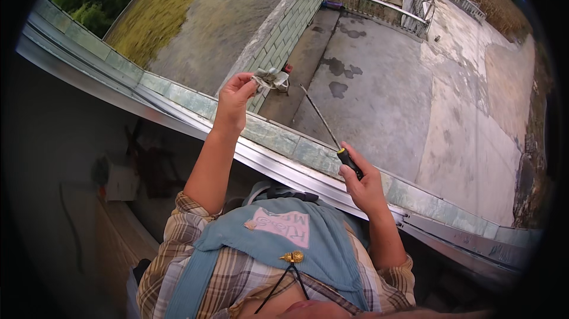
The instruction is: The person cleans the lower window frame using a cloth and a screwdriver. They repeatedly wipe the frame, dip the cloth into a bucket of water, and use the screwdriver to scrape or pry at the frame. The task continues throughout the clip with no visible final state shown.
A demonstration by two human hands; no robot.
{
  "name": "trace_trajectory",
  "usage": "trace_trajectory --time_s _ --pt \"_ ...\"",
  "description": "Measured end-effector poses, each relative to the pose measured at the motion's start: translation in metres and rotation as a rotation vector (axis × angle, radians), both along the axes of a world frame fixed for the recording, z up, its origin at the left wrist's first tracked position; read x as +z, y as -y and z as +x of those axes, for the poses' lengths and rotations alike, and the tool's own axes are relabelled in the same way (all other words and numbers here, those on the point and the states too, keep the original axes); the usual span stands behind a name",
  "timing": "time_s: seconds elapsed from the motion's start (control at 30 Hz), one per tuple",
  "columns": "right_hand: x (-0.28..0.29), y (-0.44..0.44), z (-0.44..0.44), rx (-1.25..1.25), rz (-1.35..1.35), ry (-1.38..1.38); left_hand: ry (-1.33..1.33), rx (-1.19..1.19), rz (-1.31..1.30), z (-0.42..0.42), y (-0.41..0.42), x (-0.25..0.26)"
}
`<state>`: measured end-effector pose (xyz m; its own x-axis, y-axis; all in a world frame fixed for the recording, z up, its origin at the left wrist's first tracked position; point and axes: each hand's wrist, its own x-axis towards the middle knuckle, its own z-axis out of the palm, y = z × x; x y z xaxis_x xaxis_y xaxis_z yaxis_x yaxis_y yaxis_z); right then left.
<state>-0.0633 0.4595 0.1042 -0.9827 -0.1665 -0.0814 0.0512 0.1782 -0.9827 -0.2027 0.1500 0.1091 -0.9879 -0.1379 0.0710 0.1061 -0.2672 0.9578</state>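
My left hand (234, 99) is raised beyond the window sill and pinches a small crumpled greyish-white piece (270, 79); whether it is cloth or plastic I cannot tell. In my right hand (364, 183) is a screwdriver (350, 162) with a black and yellow handle. Its long thin shaft slants up and to the left, the tip a short way to the right of the crumpled piece and apart from it. Beneath both forearms runs a metal sliding-window track (284, 172), edged outside by a sill of greenish tiles (311, 154).
Outside and lower down lies a concrete yard (378, 96) with dark wet patches. A green-tiled wall (284, 30) separates it from a flat surface with mossy growth (169, 21). A balustrade (378, 7) bounds the far side. Indoors at left, a wooden surface (118, 239) stands in shadow.
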Motion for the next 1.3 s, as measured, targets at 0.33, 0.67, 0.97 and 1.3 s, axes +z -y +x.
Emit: trace_trajectory --time_s 0.33,0.67,0.97,1.3 --pt "-0.016 -0.009 0.019 0.044 0.003 0.125 0.268 0.292 -0.068 -0.023 0.038 -0.038" --pt "-0.023 0.001 0.033 0.305 0.329 -0.187 0.298 0.082 -0.042 0.091 0.064 -0.041" --pt "-0.020 0.007 0.030 0.463 0.527 -0.150 0.391 0.096 0.050 0.170 0.090 -0.063" --pt "-0.022 0.002 0.039 0.396 0.505 -0.152 0.470 0.019 0.040 0.208 0.077 -0.085"
